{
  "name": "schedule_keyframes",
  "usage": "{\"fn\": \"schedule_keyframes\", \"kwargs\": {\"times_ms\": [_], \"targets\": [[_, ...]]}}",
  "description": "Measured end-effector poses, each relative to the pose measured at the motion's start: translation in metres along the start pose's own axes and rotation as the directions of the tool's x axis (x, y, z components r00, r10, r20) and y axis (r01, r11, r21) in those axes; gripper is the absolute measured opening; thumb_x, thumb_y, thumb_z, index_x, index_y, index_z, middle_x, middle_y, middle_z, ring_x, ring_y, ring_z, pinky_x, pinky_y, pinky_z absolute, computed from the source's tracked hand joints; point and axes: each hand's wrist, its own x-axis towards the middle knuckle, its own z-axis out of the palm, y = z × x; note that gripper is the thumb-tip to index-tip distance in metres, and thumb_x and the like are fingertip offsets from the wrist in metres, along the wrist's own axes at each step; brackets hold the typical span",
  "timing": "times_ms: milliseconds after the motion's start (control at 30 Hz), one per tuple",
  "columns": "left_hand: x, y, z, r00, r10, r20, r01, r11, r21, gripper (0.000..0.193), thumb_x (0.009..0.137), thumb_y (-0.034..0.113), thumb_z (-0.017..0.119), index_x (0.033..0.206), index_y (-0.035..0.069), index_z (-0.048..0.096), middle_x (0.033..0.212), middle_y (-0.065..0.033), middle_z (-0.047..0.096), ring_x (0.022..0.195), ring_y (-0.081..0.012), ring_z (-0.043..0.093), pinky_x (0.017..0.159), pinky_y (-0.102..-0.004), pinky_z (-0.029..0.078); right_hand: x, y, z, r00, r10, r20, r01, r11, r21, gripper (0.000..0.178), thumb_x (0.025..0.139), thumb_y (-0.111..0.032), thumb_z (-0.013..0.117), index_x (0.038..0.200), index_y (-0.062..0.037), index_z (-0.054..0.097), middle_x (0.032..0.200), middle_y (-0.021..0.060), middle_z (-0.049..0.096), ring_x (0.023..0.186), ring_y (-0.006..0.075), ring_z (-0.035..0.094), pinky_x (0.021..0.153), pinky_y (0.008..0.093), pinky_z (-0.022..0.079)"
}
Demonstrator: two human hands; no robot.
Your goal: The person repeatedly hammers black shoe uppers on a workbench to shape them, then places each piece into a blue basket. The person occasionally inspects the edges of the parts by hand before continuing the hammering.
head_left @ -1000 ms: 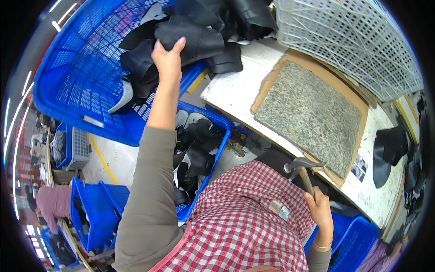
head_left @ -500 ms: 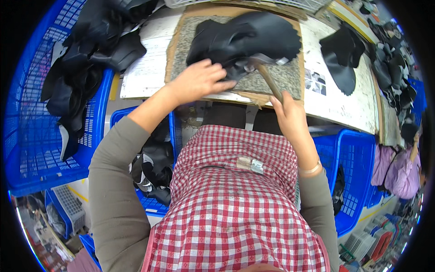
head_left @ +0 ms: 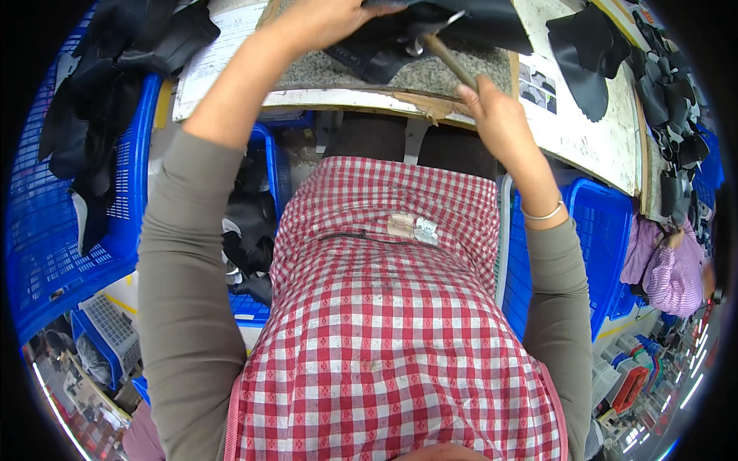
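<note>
My right hand point(head_left: 500, 111) is closed round the wooden handle of a hammer point(head_left: 453, 61). The metal head of the hammer rests at or just above a black leather piece point(head_left: 377, 65), near a pale edge of it. At the top rim of the picture, my left hand point(head_left: 327, 19) lies on the leather with its thumb stretched out; its other fingers are partly cut off. Under the leather is a speckled stone slab point(head_left: 477, 73) set on the white worktable point(head_left: 592, 150).
On the table's right lies another black leather piece point(head_left: 588, 58) beside a printed picture sheet point(head_left: 538, 84). A blue crate point(head_left: 134, 173) with black pieces stands at the left. More blue crates point(head_left: 600, 230) sit below the table. Another person point(head_left: 676, 269) is at far right.
The table and both hands now sit higher in the picture. My left hand has moved up and away over the leather, which has shifted and looks folded differently. The hammer stays in my right hand.
</note>
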Motion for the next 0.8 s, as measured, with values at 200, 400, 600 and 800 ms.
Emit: {"fn": "schedule_keyframes", "kwargs": {"times_ms": [200,400,600,800], "targets": [[0.025,-0.018,-0.009,0.984,-0.002,0.179,0.049,0.964,-0.26,0.033,0.103,0.021,0.061,0.132,0.005,0.065,0.126,-0.0191,0.07,0.117,-0.0355,0.065,0.103,-0.0411,0.048,0.007,-0.037,-0.022,0.999,0.042,-0.009,-0.041,0.993,0.109,0.042,0.106,-0.039,0.056,0.106,0.0029,0.06,0.072,0.0267,0.068,0.073,0.0473,0.07,0.061,0.053,0.054],[0.03,-0.019,-0.01,0.988,-0.006,0.155,0.04,0.977,-0.212,0.037,0.102,0.02,0.061,0.135,0.004,0.063,0.128,-0.0192,0.07,0.121,-0.0349,0.064,0.106,-0.0388,0.047,0.026,-0.041,-0.035,0.999,0.049,0.023,-0.047,0.997,-0.068,0.043,0.106,-0.04,0.055,0.101,0.002,0.058,0.07,0.0275,0.066,0.072,0.0461,0.069,0.063,0.0538,0.056],[0.034,-0.024,-0.013,0.979,-0.11,0.169,0.142,0.971,-0.192,0.044,0.104,0.031,0.06,0.136,0.001,0.062,0.134,-0.0195,0.067,0.126,-0.0315,0.062,0.109,-0.0369,0.045,0.026,-0.025,-0.023,0.993,-0.058,0.098,0.064,0.996,-0.061,0.043,0.107,-0.04,0.055,0.103,0.0024,0.059,0.068,0.0249,0.066,0.069,0.0447,0.069,0.058,0.0517,0.054],[0.041,-0.023,-0.006,0.973,-0.143,0.182,0.179,0.963,-0.201,0.049,0.104,0.039,0.06,0.136,0.002,0.063,0.131,-0.0186,0.069,0.119,-0.0292,0.065,0.105,-0.0356,0.046,0.02,-0.013,-0.026,0.992,0.041,0.121,-0.034,0.997,-0.062,0.038,0.106,-0.038,0.057,0.104,0.0001,0.059,0.07,0.0252,0.066,0.068,0.0468,0.068,0.06,0.0526,0.053]]}}
